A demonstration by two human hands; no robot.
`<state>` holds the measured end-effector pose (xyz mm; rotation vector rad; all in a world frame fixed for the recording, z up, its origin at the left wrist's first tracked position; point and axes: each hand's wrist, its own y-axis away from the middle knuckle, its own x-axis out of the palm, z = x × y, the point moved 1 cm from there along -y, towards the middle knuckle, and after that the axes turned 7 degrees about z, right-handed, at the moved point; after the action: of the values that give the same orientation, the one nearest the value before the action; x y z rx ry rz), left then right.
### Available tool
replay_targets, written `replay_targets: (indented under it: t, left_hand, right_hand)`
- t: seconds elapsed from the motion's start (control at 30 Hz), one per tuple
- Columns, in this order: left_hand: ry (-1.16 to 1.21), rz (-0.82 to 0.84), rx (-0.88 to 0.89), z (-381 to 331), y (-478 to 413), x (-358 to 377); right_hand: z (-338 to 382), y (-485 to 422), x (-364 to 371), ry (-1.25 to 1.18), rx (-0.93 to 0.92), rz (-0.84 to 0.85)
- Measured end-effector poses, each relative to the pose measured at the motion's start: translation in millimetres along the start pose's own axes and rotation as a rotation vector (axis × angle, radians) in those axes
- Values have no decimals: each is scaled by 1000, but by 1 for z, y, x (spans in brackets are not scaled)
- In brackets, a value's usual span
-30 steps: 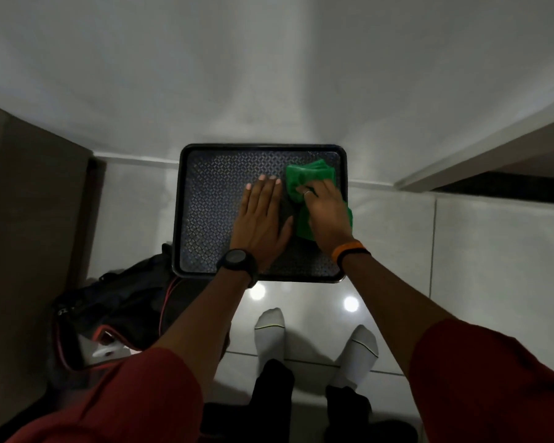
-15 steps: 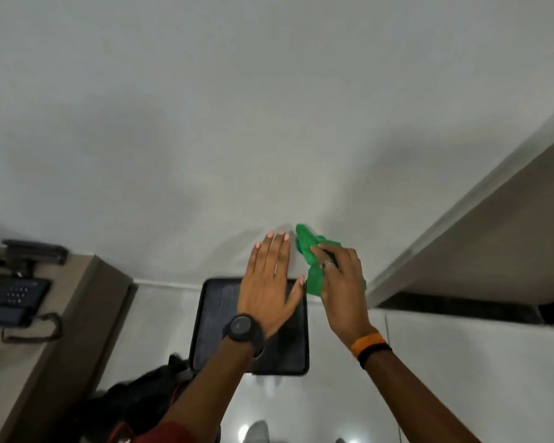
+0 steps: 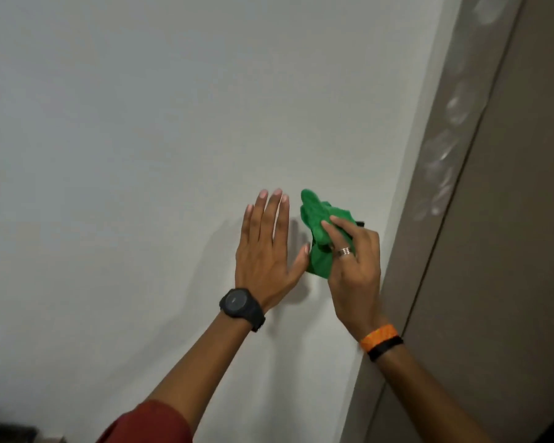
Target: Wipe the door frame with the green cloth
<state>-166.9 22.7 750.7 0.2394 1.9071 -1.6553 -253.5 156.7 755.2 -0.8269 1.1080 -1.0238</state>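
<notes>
A bunched green cloth [image 3: 317, 228] is held up in front of the white wall, with my right hand [image 3: 354, 266] gripping it from the right. My left hand [image 3: 266, 251] is just left of the cloth, flat and open, fingers pointing up; its thumb tip comes close to the cloth's lower edge. The grey-brown door frame [image 3: 442, 174] runs as a slanted strip to the right of my right hand, a short gap away. It carries pale smudges along its upper part. Right of the frame is the door panel [image 3: 522, 251].
The white wall [image 3: 141, 139] fills the left and centre of the view. A dark object [image 3: 7, 434] shows at the bottom left corner. A black watch is on my left wrist, orange and black bands on my right.
The view has swung up from the floor and black tray to the wall and door frame. Both hands have risen with the cloth, and the tray has left the view.
</notes>
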Motion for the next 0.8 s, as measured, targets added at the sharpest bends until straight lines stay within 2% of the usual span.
replay_targets:
  t: [0.03,0.07,0.1,0.27,0.37,0.43,0.53,0.6,0.67,0.73,0.8]
  left_hand:
    - [-8,-35,18,-6,-26,-11]
    - [-14,-62,38,-11,-48,-19]
    - [-20,-86,57,-17,-70,-26]
    - [-54,-197,147,-52,-162,-49]
    - [-76,-253,191,-74,-204,-54]
    - [-91,-283,204,-86,-229,-54]
    - [-96,-300,208,-100,-260,-51]
    - [-88,-298,214,-106,-275,-46]
    - [-86,-289,217,-111,-287,-39]
    - [-91,-276,220,-114,-297,-31]
    - [-114,-271,224,-115,-306,-24]
  right_hand:
    - [-8,-17,-7,53,-72,-36]
    - [-2,-33,-16,63,-6,-66]
    - [-5,-50,-20,49,-33,-114]
    - [-8,-144,-65,-66,-25,-185]
    - [-16,-197,-94,-211,63,-240]
    - [-18,-232,-116,-262,40,-313]
    - [-27,-287,-144,-178,-10,-476]
    - [-46,-320,-154,48,-41,-419]
    - [-72,-337,-151,432,-136,-233]
    - [-92,-344,-149,522,-171,-109]
    - [-97,-345,-148,519,-216,-134]
